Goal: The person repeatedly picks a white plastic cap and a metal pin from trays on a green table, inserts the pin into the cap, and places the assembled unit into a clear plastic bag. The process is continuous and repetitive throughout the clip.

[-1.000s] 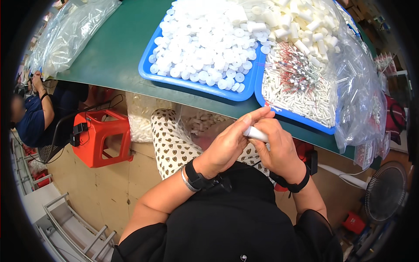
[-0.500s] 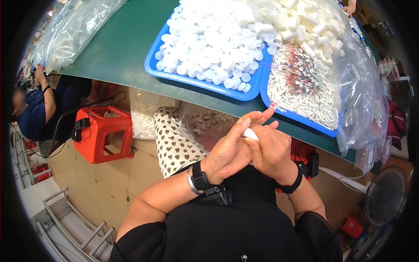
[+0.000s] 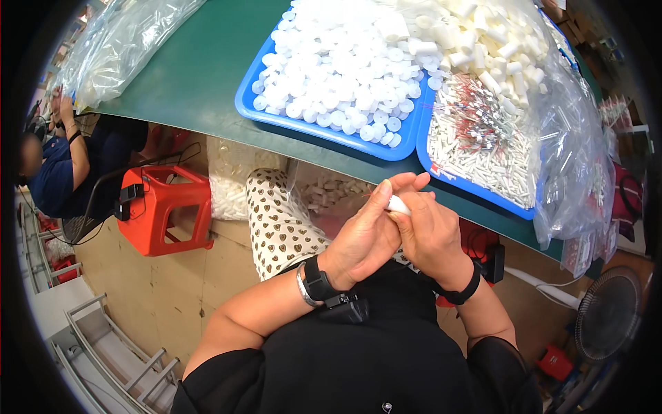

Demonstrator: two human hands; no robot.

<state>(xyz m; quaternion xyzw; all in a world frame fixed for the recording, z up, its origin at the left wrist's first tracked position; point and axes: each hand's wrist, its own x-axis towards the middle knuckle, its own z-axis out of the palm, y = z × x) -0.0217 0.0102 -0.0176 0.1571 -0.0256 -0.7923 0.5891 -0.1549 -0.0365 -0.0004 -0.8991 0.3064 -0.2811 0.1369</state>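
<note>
My two hands meet above my lap, just short of the table's front edge. My right hand (image 3: 436,238) is closed around a small white cylinder (image 3: 398,205), whose end shows between thumb and fingers. Against that end rests the thumb of my left hand (image 3: 363,243), its thumb and forefinger pinched together. A thin reddish strand shows faintly by the left thumb; what the pinch holds is too small to make out. Beyond the hands, a blue tray (image 3: 324,134) holds a heap of translucent white discs (image 3: 338,76).
A second blue tray (image 3: 476,192) holds small white tubes (image 3: 476,162) and red-wired parts (image 3: 479,114). Larger cream cylinders (image 3: 507,48) and a clear plastic bag (image 3: 576,152) lie beside it. A red stool (image 3: 165,214), a fan (image 3: 610,310) and a seated person (image 3: 65,165) flank me.
More of the white cylinder shows between my hands, and it has tilted a little. My fingers have shifted slightly; both hands stay together in nearly the same place.
</note>
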